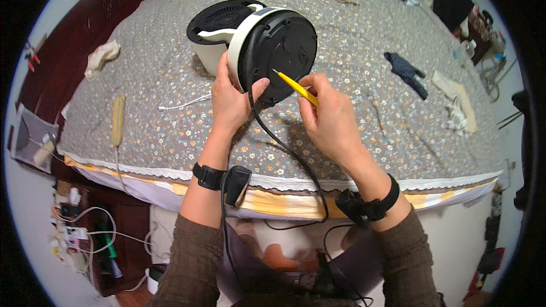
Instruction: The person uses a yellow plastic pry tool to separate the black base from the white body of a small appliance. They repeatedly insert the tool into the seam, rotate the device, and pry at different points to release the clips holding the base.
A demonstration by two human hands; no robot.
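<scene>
Yellow tool [298, 89] aimed at the black base [291, 51] of a tipped appliance [242, 38]

At far left, a grey bin [25, 133] sits beside the bed [364, 148]. On the bed's flowered cover lie a crumpled white cloth [103, 58] and, nearer the person, a slim yellowish stick [118, 122] with a pale cord. The left hand [229, 102] is clamped on the appliance, thumb against the black base and fingers around the white rim. The white-and-black appliance rests on the bed in front of the person, base turned toward them, round grille behind. A black cord [287, 145] runs from it over the bed's near edge. The right hand [330, 116] has thumb and fingers closed around the yellow tool; its thin tip is over the base, whether touching I cannot tell. Farther right lie a dark blue cloth [405, 74] and a cream cloth [458, 99]
</scene>
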